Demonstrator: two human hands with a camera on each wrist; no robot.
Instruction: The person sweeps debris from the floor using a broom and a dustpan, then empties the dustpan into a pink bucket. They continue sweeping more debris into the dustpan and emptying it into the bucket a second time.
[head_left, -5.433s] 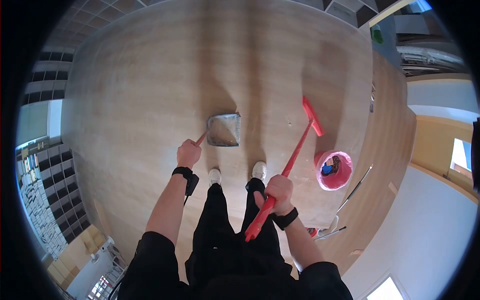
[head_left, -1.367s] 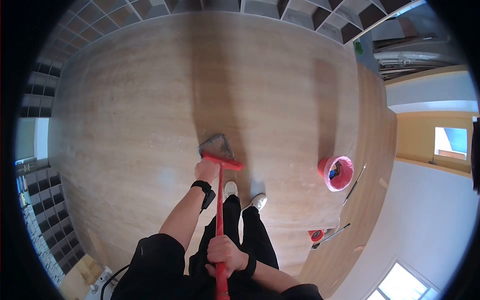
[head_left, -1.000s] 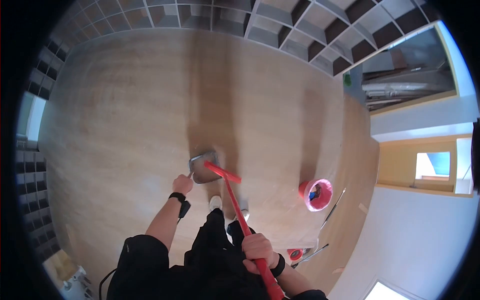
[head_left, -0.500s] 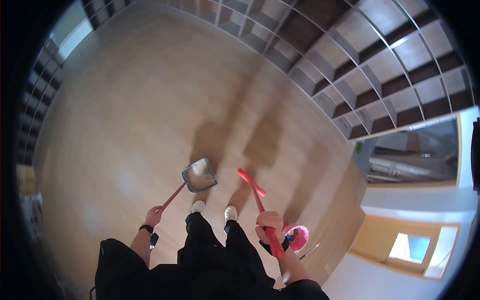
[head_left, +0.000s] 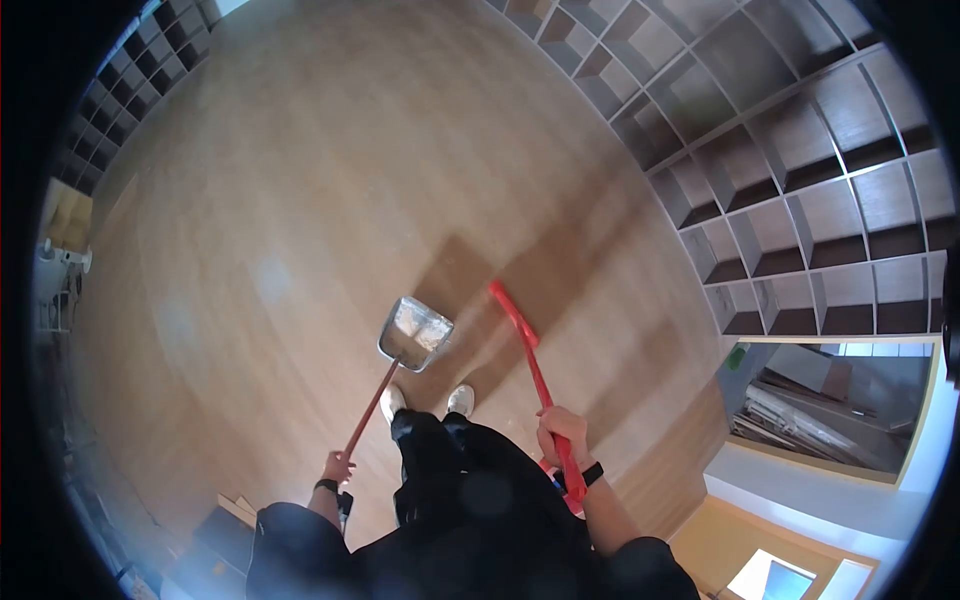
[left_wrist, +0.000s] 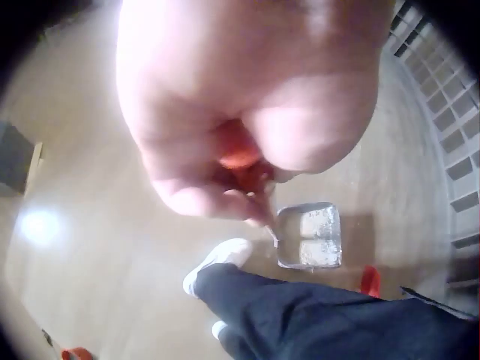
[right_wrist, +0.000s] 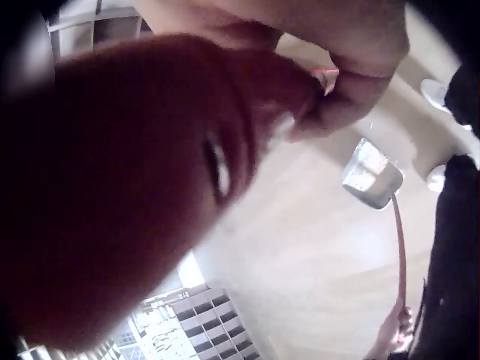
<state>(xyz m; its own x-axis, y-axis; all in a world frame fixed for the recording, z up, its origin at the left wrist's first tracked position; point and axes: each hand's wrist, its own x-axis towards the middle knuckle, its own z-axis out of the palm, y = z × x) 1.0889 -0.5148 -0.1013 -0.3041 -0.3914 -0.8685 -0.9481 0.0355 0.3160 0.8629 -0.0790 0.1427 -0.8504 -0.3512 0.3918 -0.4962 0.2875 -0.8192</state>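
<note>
My left hand (head_left: pixel 338 466) grips the end of the reddish handle of a long-handled dustpan (head_left: pixel 432 331). Pale dust lies in the pan, which is ahead of my feet at floor level. In the left wrist view the fingers of my left hand (left_wrist: pixel 255 90) curl round the red handle, and the dustpan (left_wrist: pixel 309 265) shows beyond. My right hand (head_left: pixel 563 432) holds the red handle of a broom (head_left: pixel 516 316). Its head is to the right of the pan, apart from it. In the right wrist view the broom handle (right_wrist: pixel 135 180) fills much of the left side, close to the camera.
Grey cubby shelves (head_left: pixel 800 190) line the right and far walls. A doorway (head_left: pixel 830 405) with stacked boards stands at right, a yellow door (head_left: pixel 770 540) below it. The wooden floor (head_left: pixel 330 180) spreads ahead. My body and right arm mostly hide the pink-lined bin.
The broom head, earlier over the dustpan, has come away to the right. The view has turned rightward, bringing more shelves in. The bin has slid behind my right arm. Both hands keep their holds.
</note>
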